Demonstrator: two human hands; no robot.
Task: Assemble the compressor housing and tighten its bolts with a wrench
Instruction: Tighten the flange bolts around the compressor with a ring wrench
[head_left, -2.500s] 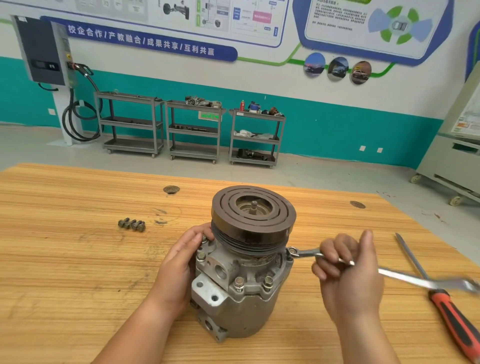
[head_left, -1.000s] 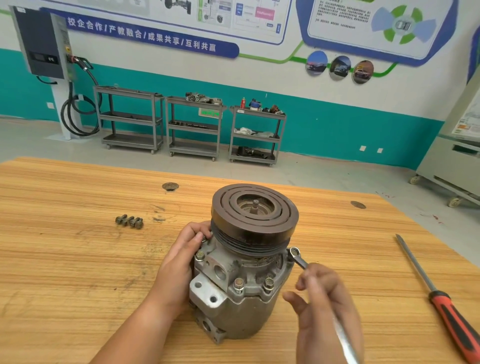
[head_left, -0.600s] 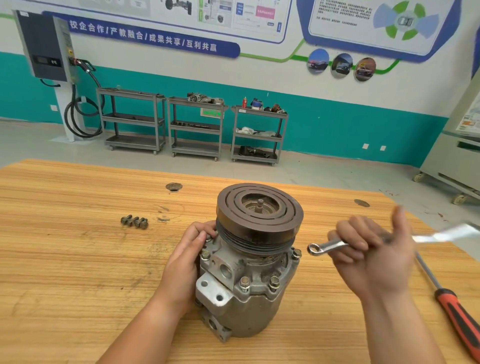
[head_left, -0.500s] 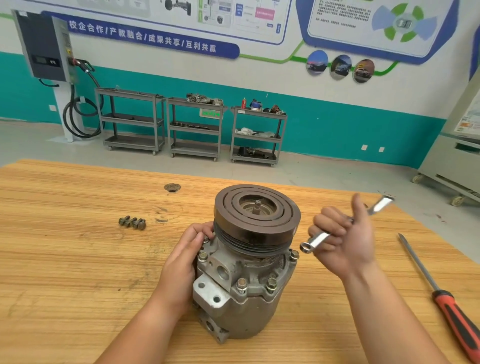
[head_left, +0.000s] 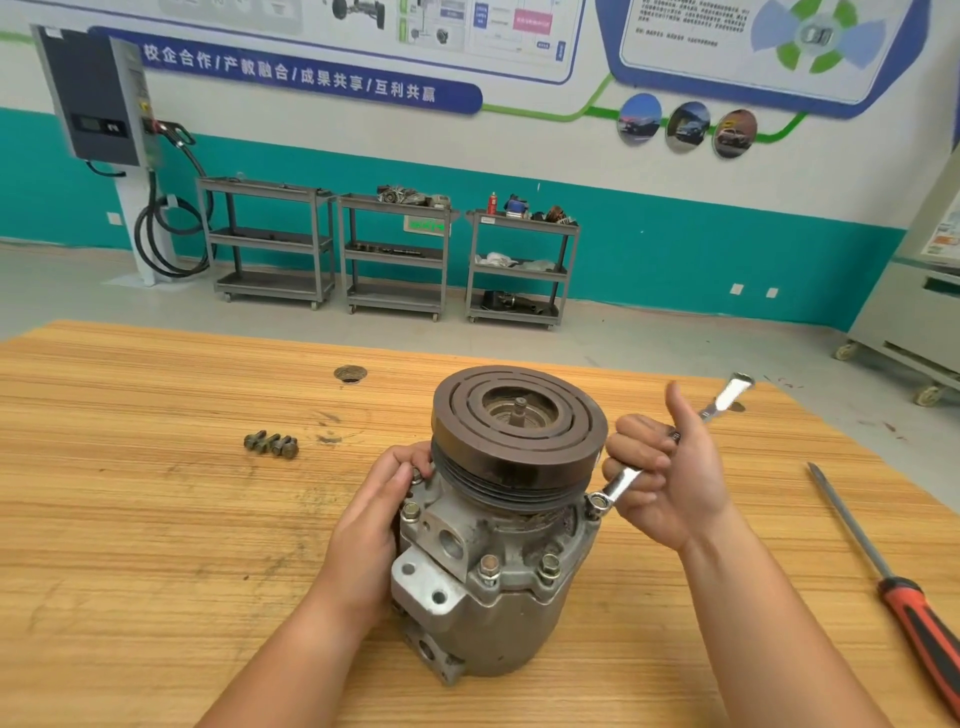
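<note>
My left hand (head_left: 374, 525) clasps the left side of the grey cast-metal compressor housing (head_left: 498, 587), which stands upright near the wooden worktop's (head_left: 156, 519) near edge. My right hand (head_left: 670, 478), thumb raised, grips the silver steel ring wrench (head_left: 623, 480), its ring on the right flange bolt (head_left: 596, 503).

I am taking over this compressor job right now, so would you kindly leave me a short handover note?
Left hand grips the compressor housing at its side, steadying it upright on the table.
Right hand grips the wrench, ring end on the right-side flange bolt.
Done: housing together, bolts fitted round the flange.
To do: tighten that bolt and the others; their tightness cannot be seen.
Loose bolts lie left of it, a screwdriver to the right.
</note>
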